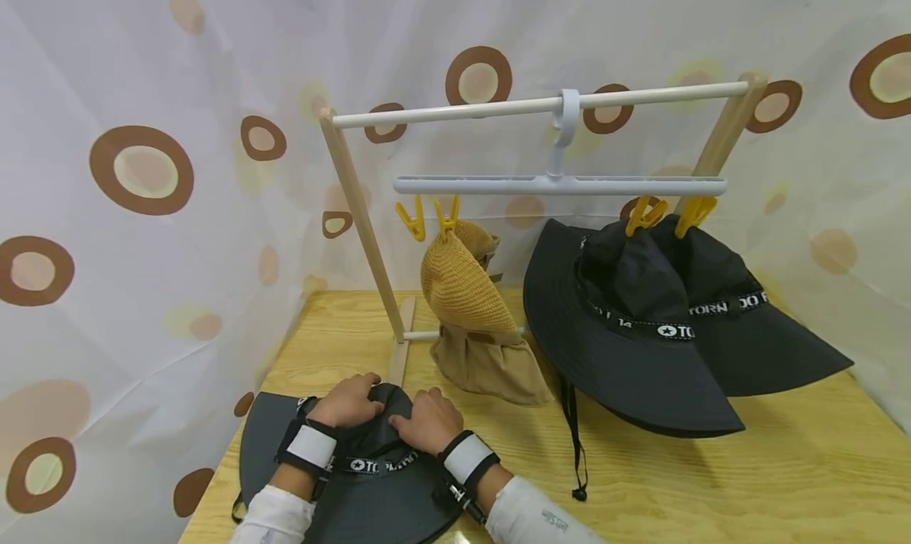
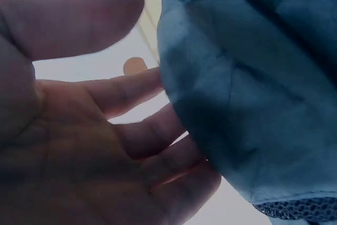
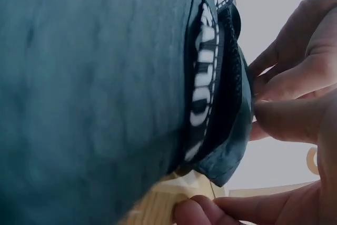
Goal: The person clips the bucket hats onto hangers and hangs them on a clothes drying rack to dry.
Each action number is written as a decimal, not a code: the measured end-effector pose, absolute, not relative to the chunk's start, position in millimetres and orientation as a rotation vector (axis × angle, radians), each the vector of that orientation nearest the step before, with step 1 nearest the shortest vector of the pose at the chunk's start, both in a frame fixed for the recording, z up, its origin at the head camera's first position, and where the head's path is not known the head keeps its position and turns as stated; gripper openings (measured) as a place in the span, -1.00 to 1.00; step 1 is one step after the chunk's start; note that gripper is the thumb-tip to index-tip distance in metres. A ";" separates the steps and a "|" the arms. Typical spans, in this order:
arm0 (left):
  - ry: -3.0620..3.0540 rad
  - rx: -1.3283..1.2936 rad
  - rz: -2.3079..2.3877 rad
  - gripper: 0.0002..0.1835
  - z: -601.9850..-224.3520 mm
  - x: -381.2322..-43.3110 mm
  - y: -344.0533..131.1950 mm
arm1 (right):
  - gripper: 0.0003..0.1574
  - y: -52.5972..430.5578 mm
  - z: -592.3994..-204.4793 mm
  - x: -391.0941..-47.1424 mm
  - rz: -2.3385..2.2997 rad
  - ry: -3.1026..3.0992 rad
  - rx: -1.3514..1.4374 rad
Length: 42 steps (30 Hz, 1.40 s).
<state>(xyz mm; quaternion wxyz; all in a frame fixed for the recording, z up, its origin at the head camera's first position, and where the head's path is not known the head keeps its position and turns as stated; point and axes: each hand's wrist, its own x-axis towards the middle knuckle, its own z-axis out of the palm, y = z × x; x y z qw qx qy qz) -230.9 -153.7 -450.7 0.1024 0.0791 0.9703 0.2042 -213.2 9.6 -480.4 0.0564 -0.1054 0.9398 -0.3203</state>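
A black bucket hat point(image 1: 384, 496) with a lettered band lies brim-down on the table at the front left. On the left side of its crown is my left hand point(image 1: 347, 402); in the left wrist view its thumb point(image 2: 79, 22) stands apart and its slightly bent fingers point(image 2: 152, 130) reach behind the cloth. From the right, my right hand point(image 1: 430, 421) touches the same crown. The right wrist view shows its thumb point(image 3: 287, 119) against the crown and its fingertips point(image 3: 200, 212) lower down, with a gap between them.
A rack point(image 1: 448, 115) carries a white hanger point(image 1: 491, 185) with yellow clips. Two black hats point(image 1: 626, 346) hang at its right, a yellow-and-tan hat point(image 1: 463, 291) at its left, beside an unused clip point(image 1: 413, 220). A drawstring point(image 1: 575, 441) dangles near the table point(image 1: 541, 504).
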 end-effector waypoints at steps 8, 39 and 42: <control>2.856 0.239 0.614 -0.64 -456.3 -229.6 -146.5 | -0.60 14.2 -485.0 -214.8 -0.924 2.846 -0.371; 2.880 0.745 1.112 -0.83 -390.2 -189.7 -185.6 | -0.77 32.7 -453.5 -188.4 -1.674 2.241 -0.673; 2.930 0.770 1.170 -0.84 -382.2 -182.1 -186.0 | -0.72 36.3 -445.9 -180.3 -1.728 2.186 -0.692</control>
